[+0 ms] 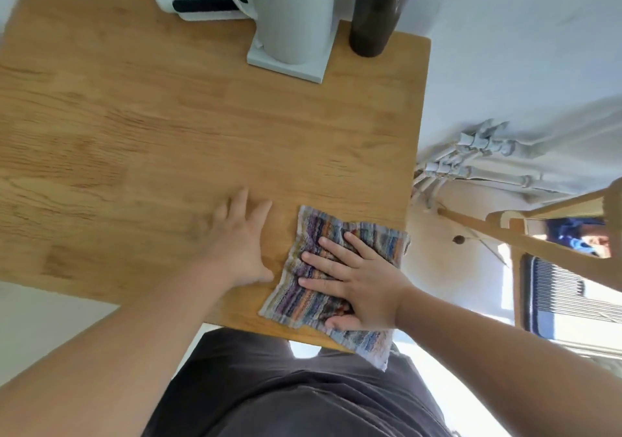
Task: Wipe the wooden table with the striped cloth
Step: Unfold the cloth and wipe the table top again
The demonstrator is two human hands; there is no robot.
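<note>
The striped cloth (316, 227) is seen lying flat near the desk's (202, 133) near right corner, directly under the right hand (363, 285). The fingers (323, 263) of that hand are spread and held straight, pressed flat onto the cloth. Behind the thumb, one corner of the cloth is draped over the desk's near edge. Just beside the cloth's left edge, the left hand (242, 251) is laid on bare wood; its fingers (239, 200) are blurred but appear straight and loosely spread, holding nothing. Well beyond both sets of fingertips, at the far edge, a pale grey kettle (292, 15) on a square base is flanked by a dark bottle (373, 8) and a white device (198, 2).
</note>
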